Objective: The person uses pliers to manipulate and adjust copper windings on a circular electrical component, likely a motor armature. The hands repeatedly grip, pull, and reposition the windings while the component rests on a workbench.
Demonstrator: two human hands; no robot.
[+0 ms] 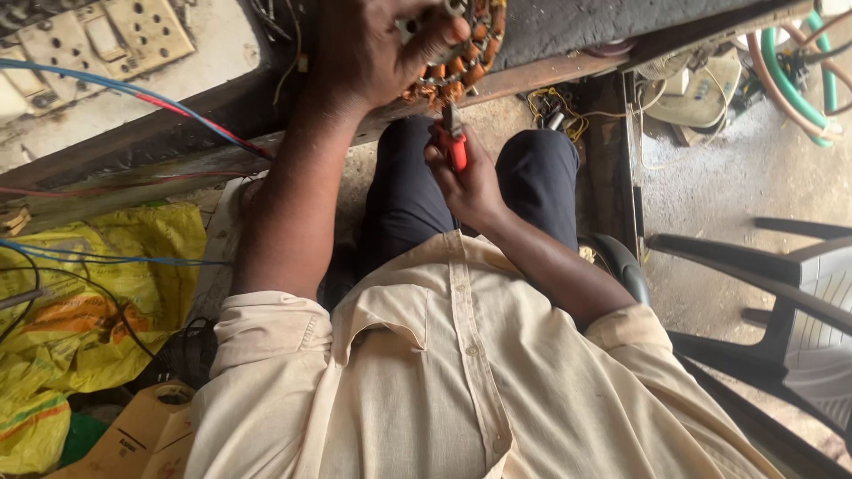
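My left hand (377, 49) grips a round motor stator with copper windings (461, 62) at the edge of the workbench (568, 35), thumb pressed on its rim. My right hand (461, 177) is just below it, closed around small red-handled pliers (454, 142) whose tip points up at the copper coils. Both hands work above my lap, over dark trousers and a cream shirt.
A switch-and-socket board (106, 35) with red and blue wires (169, 106) lies on the bench at left. Yellow bags (98, 293) and a cardboard box (151, 435) sit on the floor left. A dark plastic chair (763, 284), sandals (701, 93) and green hose (790, 80) are at right.
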